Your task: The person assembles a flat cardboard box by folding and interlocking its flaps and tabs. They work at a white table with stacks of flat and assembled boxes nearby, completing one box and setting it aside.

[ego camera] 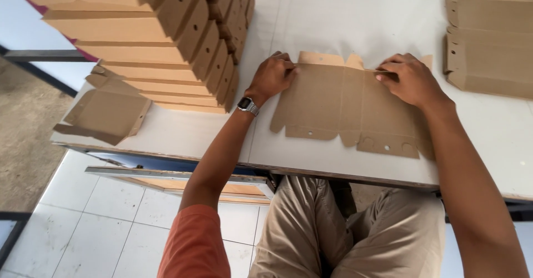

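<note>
Head view: both hands press a flat box blank (pixel 347 108) on the table (pixel 311 28), near its front edge. Left hand (pixel 272 77) sits on the blank's upper-left corner, fingers curled and pressed together on the card. Right hand (pixel 410 79) is at the upper-right edge, fingertips (pixel 383 73) bunched, pinching along the top crease w/ the flap.

Step looks like folding along that top score line. A clean fold would need even pressure along the crease w/ the left hand anchoring.

Blank is brown card, unfolded, w/ score lines, tabs top and bottom, small holes in the lower flaps. Stack (pixel 166 39) of folded boxes stands left; flat pile (pixel 491 44) right.
</note>
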